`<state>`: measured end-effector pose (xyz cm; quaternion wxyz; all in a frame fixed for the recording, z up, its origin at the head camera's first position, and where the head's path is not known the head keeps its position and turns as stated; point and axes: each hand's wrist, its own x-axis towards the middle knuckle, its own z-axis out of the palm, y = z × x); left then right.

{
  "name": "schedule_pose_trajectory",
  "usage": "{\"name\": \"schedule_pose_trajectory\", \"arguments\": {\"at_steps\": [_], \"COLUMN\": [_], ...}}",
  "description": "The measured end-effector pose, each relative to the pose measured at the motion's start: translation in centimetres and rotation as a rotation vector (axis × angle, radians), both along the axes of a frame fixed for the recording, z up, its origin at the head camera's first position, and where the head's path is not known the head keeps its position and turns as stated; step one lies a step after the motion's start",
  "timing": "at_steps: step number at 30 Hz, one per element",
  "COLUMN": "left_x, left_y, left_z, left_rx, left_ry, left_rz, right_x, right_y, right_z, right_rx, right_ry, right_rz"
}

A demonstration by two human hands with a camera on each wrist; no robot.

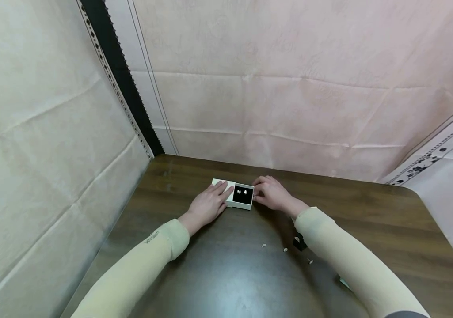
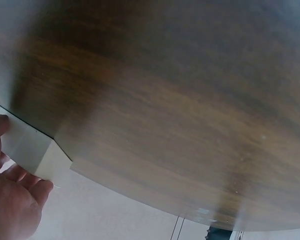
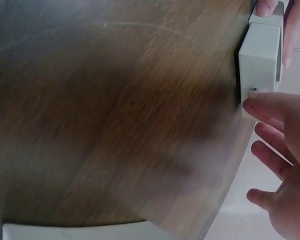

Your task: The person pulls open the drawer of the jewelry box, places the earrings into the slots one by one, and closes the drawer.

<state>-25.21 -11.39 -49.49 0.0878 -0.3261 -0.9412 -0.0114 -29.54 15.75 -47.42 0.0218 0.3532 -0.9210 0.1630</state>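
Note:
A small white jewelry box has its drawer (image 1: 240, 206) slid partly out to the right of its cover (image 1: 230, 184). Two small shiny earrings (image 1: 245, 192) sit on the drawer's black insert (image 1: 242, 198). My left hand (image 1: 207, 205) lies over the cover; the left wrist view shows its thumb and fingers on different sides of the box (image 2: 27, 142). At the drawer's right end is my right hand (image 1: 272, 193). Its thumb and a finger pinch that end (image 3: 257, 67) in the right wrist view, beside a tiny dark spot, while the other fingers are loosely bent.
Nearer on the wooden table (image 1: 218, 265) lie several tiny shiny pieces (image 1: 285, 250). A black pad (image 1: 299, 243) is partly hidden by the right sleeve, as is a pale green item (image 1: 344, 283). Cloth walls (image 1: 270, 110) stand behind and at both sides.

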Motion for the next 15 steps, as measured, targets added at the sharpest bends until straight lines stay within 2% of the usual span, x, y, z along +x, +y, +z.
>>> {"name": "schedule_pose_trajectory", "arguments": {"at_steps": [9,15], "left_x": [-0.3,-0.2], "left_y": [-0.1,-0.1], "left_z": [-0.2,0.1], "left_rx": [-0.024,-0.008], "left_ry": [-0.015,-0.034], "left_rz": [0.01,0.0], "right_x": [-0.1,-0.3], "right_y": [-0.7,-1.4], "right_z": [0.4,0.3], "right_rx": [-0.005,-0.008], "right_ry": [-0.008,0.011], "right_rz": [0.003,0.012]}}
